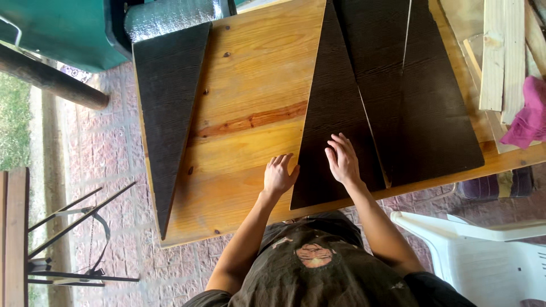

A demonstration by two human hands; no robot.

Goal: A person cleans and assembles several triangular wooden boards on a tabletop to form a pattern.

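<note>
A dark wood-grain triangular panel (333, 113) lies flat near the middle of the wooden tabletop (250, 85), its point toward twelve o'clock and its wide base at the near edge, toward six. The right hand (342, 160) rests open and palm-down on the lower part of this panel, fingers spread and pointing to about eleven o'clock. The left hand (278, 175) lies open at nine o'clock from the right one, its palm on the bare pine just beside the panel's left edge, with the thumb touching that edge.

At three o'clock from the panel, edge to edge with it, lie two more dark panels (424, 96) that together cover the right part of the table. Well apart at nine o'clock, a fourth dark triangle (168, 108) lies along the table's left edge, its point toward six.

Further out, at two o'clock, pale wooden slats (501, 51) lean with a pink cloth (529, 116) over them. A white plastic chair (489, 256) stands at four o'clock, a green tarp (57, 28) at ten, and a metal rack (74, 239) at eight on the brick paving (114, 153).
</note>
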